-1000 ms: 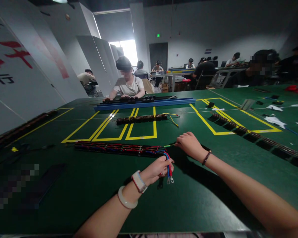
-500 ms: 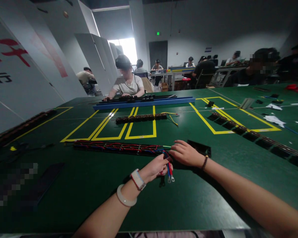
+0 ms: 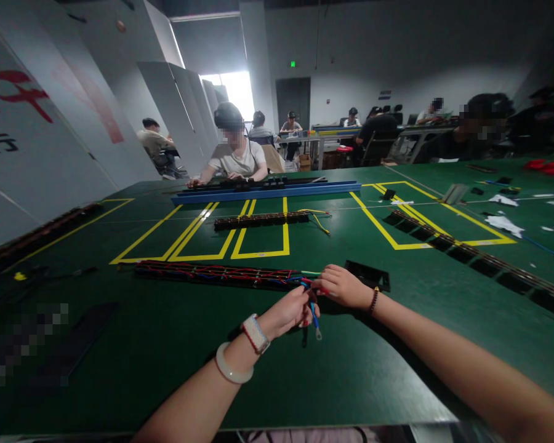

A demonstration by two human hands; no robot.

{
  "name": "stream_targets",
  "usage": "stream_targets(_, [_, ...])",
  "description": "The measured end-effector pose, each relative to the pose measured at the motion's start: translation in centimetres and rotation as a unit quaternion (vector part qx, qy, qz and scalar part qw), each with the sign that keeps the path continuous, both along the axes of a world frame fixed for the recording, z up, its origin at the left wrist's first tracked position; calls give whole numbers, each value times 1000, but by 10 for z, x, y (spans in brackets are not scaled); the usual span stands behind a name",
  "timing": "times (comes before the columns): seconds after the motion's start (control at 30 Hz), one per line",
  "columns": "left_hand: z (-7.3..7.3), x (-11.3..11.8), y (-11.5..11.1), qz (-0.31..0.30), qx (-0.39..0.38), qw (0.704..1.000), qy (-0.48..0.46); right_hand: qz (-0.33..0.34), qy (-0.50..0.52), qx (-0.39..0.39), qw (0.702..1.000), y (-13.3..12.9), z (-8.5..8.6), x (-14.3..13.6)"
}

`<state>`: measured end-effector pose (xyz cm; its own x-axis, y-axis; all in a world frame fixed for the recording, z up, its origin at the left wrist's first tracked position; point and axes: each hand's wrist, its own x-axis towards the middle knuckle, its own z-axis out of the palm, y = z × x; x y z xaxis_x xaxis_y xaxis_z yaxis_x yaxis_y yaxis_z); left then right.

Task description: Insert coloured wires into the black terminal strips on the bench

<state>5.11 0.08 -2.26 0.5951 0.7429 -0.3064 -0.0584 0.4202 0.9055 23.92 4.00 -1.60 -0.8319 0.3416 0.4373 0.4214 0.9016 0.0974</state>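
Observation:
My left hand (image 3: 290,311) is closed around blue cable (image 3: 314,312), whose metal ring lug hangs below the fingers. Just beside it, my right hand (image 3: 346,289) has its fingers bent together at the red and blue wire ends; what exactly it pinches is partly hidden by the fingers. These wires come out of the right end of a long black strip (image 3: 212,274) with red and blue wiring along it, lying flat on the green table (image 3: 277,381). A green wire (image 3: 310,273) runs from that end to behind my right hand. Behind that hand lies a black rectangular frame (image 3: 369,275).
A shorter black strip with yellow leads (image 3: 263,220) lies farther off among yellow tape outlines. Another long strip (image 3: 471,255) slants along the right. Across the table, a person (image 3: 240,154) works behind a blue rail (image 3: 268,192). White scraps (image 3: 505,224) lie at the right.
The red cable end that hung beside the blue one below my left hand no longer hangs there; red now shows at my right fingertips. Both hands stay in nearly the same place.

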Motion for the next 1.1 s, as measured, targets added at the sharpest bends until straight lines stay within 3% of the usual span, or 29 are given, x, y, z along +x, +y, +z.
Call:
stream_targets(0.17, [-2,1,0,10,14,999,27,-158,71,-84,981,5,16,-30])
stream_targets(0.3, [1,2,0,24,6,999,42,-263,19,-145,954,14,38,-63])
stream_targets(0.4, [3,3,-2,38,-2,998,59,-303,-14,-151,941,17,45,-80])
stream_targets(0.5, [5,3,-3,41,-9,998,55,-293,-14,-143,945,16,43,-79])
stream_targets(0.7, [4,0,-2,28,-34,999,-25,-159,14,-43,986,7,26,-38])
stream_targets(0.87, [1,-2,0,43,-24,999,-24,-186,-9,3,983,-3,14,-19])
stream_targets(1.1, [13,-11,3,-3,81,988,129,-231,-51,-18,971,-3,10,-17])
